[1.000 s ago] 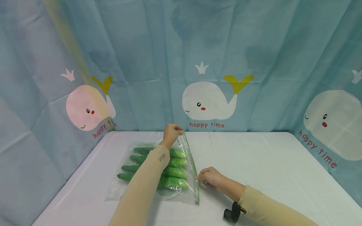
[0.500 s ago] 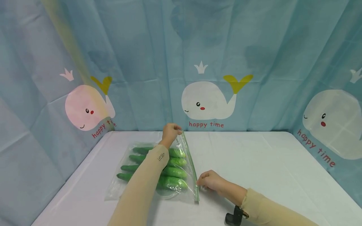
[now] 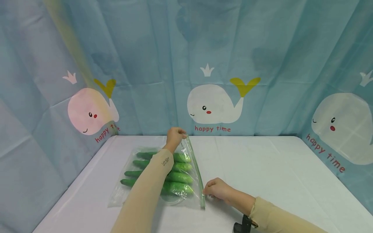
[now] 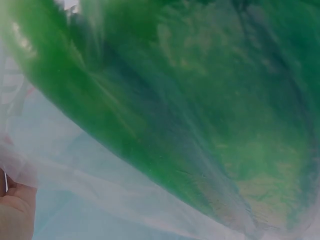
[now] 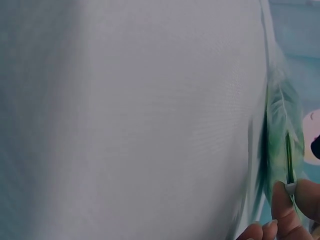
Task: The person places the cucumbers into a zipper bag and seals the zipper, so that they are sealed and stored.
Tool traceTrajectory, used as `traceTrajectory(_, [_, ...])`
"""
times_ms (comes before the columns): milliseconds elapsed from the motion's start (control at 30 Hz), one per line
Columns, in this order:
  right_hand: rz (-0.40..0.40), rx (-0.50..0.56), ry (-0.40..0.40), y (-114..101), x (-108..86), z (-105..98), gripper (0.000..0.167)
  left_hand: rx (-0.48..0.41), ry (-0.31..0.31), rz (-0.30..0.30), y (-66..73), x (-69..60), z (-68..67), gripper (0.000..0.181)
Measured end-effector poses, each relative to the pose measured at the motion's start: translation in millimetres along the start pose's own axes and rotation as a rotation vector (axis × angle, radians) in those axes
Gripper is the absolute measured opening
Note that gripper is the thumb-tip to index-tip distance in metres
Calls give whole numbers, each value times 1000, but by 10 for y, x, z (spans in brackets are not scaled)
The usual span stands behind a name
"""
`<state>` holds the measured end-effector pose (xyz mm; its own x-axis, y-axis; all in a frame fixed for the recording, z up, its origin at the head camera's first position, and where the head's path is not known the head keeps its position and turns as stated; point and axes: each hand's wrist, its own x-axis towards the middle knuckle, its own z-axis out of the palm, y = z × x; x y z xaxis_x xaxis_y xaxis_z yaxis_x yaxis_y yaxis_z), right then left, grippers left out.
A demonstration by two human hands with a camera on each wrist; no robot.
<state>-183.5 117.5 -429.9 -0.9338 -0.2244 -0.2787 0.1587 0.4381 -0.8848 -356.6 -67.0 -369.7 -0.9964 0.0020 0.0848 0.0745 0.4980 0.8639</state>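
A clear zip bag lies on the white table, its green zip strip facing right. Inside it are several green cucumbers, side by side, partly hidden by my left forearm. At the far end of the strip, my left hand pinches the bag's corner. My right hand is at the strip's near part, and in the right wrist view its thumb and finger pinch a small white slider. Cucumbers under plastic fill most of the left wrist view.
The white tabletop extends right of the bag. A blue curtain printed with whales hangs behind and at both sides. A black wrist camera hangs below my right wrist.
My right hand has slid a short way toward me along the zip strip, with the slider between its fingers. My left hand stays at the far corner, and the cucumbers lie as before.
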Motion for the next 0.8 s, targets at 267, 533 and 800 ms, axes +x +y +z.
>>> traceTrajectory(267, [-24,-22,-62,25,-96,41,24,-1,1,-12,-8,-14,-9,16])
traceTrajectory(533, [-76,-52,-115,24,-168,115,26,1,3,-14,-29,-45,-28,17])
traceTrajectory(800, [-104,-143,-118,24,-182,158,23,13,-3,0,-63,-75,-29,19])
